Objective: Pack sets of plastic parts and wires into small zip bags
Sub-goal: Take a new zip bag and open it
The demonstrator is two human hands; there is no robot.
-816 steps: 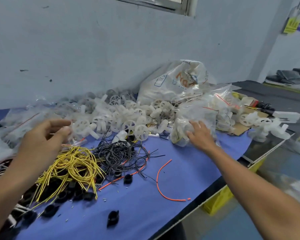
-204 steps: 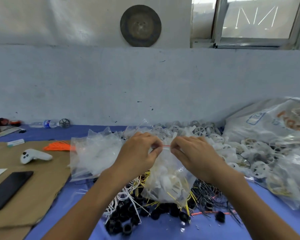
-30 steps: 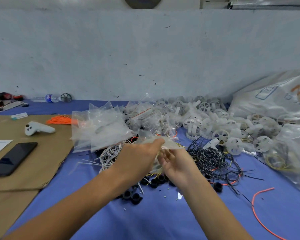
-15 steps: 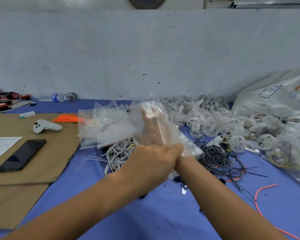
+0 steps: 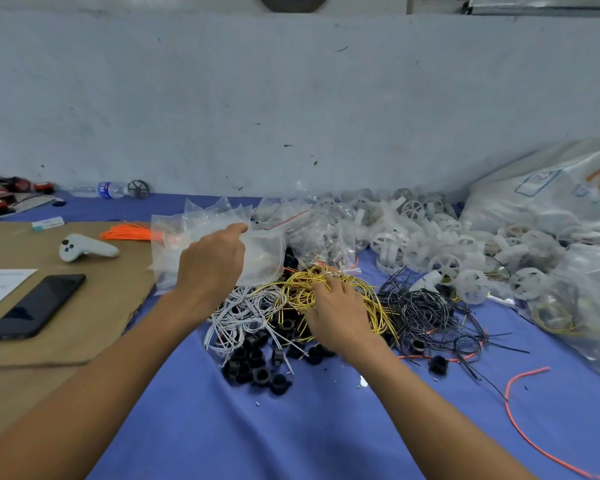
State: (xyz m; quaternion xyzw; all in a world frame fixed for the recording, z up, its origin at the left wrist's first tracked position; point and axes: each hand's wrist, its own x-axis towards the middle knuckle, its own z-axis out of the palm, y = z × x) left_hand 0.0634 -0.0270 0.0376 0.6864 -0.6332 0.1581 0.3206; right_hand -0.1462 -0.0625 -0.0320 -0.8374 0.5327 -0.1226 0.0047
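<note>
black phone (image 5: 35,306), white controller (image 5: 84,250), water bottle (image 5: 103,189)

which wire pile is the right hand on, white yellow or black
The yellow wires: the right hand rests on that middle bundle, with white wires to its left and black wires to its right.
</note>
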